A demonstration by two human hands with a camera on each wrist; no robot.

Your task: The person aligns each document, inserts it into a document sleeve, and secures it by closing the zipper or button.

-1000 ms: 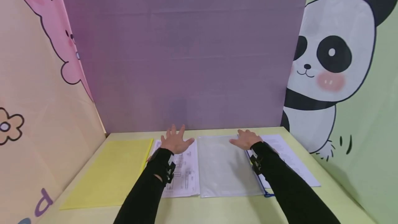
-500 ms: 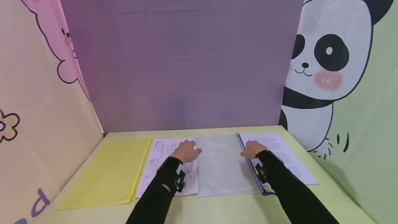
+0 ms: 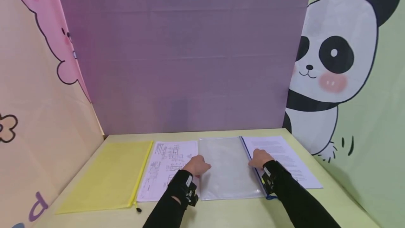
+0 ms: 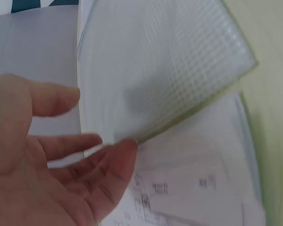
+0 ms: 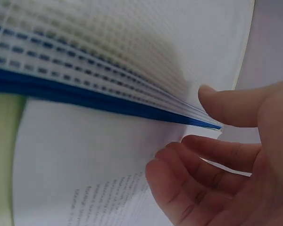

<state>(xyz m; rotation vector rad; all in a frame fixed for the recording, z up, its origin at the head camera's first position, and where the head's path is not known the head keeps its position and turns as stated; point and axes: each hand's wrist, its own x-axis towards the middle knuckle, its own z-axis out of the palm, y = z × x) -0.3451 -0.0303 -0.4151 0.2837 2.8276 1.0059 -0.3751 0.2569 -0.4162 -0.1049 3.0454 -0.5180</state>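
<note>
A clear zip document pouch (image 3: 229, 171) with a fine grid texture and a blue zip edge (image 5: 99, 106) lies at the middle of the table. My left hand (image 3: 197, 165) is at its left edge, fingertips by the rim and thumb apart from it in the left wrist view. At the blue zip edge is my right hand (image 3: 261, 158), thumb above and loosely bent fingers below, with a gap between them. Printed drawing sheets (image 3: 158, 171) lie to the left, beside and partly under my left hand. Text sheets (image 3: 297, 168) lie under and beside my right hand.
A yellow zip pouch (image 3: 104, 175) with a dark-tipped pull lies at the table's left side. Purple (image 3: 190, 62) backs the pale table (image 3: 221, 214). Printed wall panels with a panda (image 3: 341, 55) and a pink rabbit stand at the sides.
Both hands have come down and nearer the front edge, the left also rightward, from spread fingers above the papers to the two side edges of the clear pouch. The pouch lies nearly where it was.
</note>
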